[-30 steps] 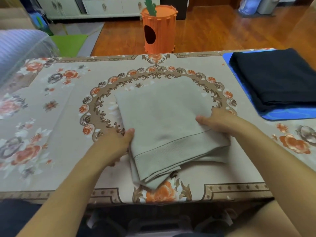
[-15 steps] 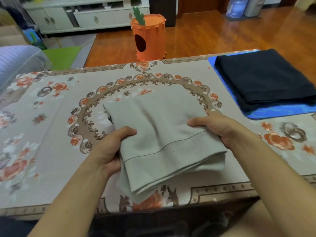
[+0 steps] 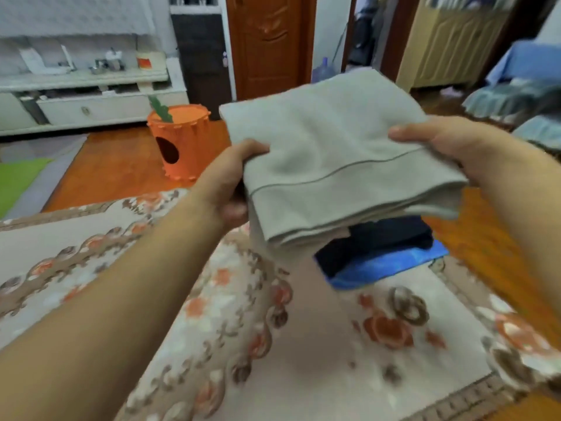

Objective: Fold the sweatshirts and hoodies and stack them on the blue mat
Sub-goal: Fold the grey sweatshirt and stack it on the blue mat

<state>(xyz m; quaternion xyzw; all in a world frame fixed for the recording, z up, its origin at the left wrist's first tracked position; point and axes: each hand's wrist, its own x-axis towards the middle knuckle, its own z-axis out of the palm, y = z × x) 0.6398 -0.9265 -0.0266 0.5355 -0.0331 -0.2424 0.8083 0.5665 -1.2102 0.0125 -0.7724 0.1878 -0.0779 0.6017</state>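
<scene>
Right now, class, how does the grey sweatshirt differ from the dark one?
The grey sweatshirt is light-coloured; the dark sweatshirt is navy or black. The grey one is held in the air by the left hand and right hand; the dark one lies on the blue mat, partly hidden. Both are folded.

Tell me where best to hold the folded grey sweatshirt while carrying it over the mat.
Hold the folded grey sweatshirt at its two side edges near the hem band, one hand from each side, as the left hand and right hand do now. Its layers hang loose underneath, so fingers below likely keep the fold together.
</scene>
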